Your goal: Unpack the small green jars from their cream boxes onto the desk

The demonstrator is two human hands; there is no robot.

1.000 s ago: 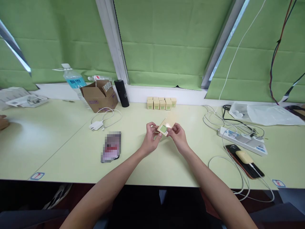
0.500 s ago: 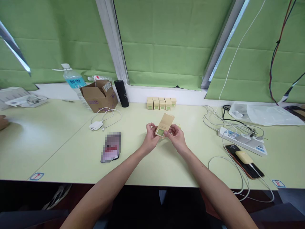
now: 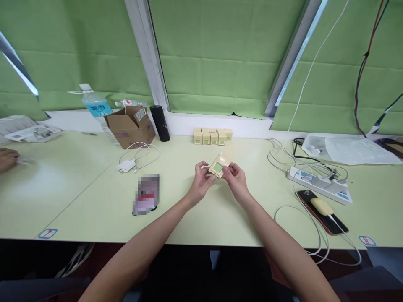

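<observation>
Between my two hands, above the middle of the table, is a small cream cardboard box with a green square on its near face. My left hand grips its left edge between thumb and fingers. At its right edge my right hand is closed on it, the thumb lying beside the green square. The box is tilted, and a glossy panel at its upper end catches the light. Its underside is hidden. Beyond it, against the wall, several similar small boxes stand in a cluster.
To the left are a smartphone, a white charger, an open brown carton, a black bottle and a water bottle. A power strip and phone lie right. Another person's hand is far left.
The box has turned in my hands, its long panel now foreshortened and shiny, the green square shifted slightly up and right. At far left the other person's hand has come further into view.
</observation>
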